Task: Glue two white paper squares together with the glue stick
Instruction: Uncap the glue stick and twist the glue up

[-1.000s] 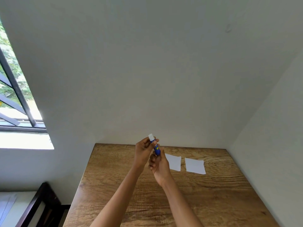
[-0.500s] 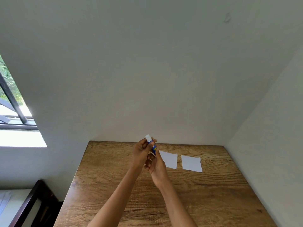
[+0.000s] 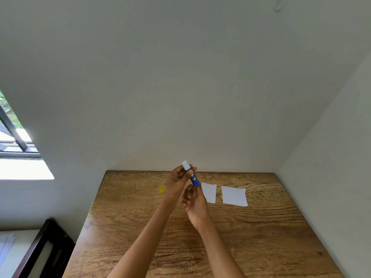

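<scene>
A blue glue stick (image 3: 193, 179) with its white glue tip pointing up is held above the wooden table (image 3: 251, 237). My left hand (image 3: 176, 183) grips its upper part just under the white tip. My right hand (image 3: 194, 201) holds its lower end from below. Two white paper squares lie flat side by side at the far right of the hands: the nearer one (image 3: 209, 192) is partly hidden by my right hand, the other (image 3: 234, 196) lies fully in view. A small yellow cap (image 3: 162, 188) sits on the table left of my left hand.
The table stands in a corner, with a white wall along its far edge and another along its right side. A dark wooden chair (image 3: 40, 251) stands off the table's left edge, and a window (image 3: 12, 137) opens at the left.
The view has shifted, so the hands and papers sit slightly differently in frame. The yellow cap now shows on the table left of my left hand. Both hands still hold the glue stick.
</scene>
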### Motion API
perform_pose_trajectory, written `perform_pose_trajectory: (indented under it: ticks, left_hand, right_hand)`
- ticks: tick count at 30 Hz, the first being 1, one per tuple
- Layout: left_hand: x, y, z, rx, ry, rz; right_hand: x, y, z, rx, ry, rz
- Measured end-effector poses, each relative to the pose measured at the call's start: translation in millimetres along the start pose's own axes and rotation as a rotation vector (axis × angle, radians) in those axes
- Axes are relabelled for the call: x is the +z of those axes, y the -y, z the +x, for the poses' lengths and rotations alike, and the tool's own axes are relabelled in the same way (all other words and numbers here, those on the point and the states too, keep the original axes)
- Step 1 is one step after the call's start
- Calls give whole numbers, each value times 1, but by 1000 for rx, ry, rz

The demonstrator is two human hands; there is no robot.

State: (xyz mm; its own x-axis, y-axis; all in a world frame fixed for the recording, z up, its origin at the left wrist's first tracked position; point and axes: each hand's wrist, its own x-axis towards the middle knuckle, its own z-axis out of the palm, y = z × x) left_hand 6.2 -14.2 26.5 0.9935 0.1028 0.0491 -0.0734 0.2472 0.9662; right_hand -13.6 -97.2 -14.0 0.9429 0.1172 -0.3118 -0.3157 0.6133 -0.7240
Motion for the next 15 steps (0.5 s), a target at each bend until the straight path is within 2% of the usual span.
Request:
perform_pose_trajectory:
  ticks: [5, 12, 15]
  left_hand:
    - [-5, 1, 2, 5, -32, -8]
    - [-12, 0, 2, 25, -36, -4]
    - [-11, -1, 2, 26, -48, -1]
  right_hand:
    - [1, 1, 5, -92, 33, 32]
    - [8, 12, 16, 72, -48, -155]
    - [13, 12, 14, 37, -19, -111]
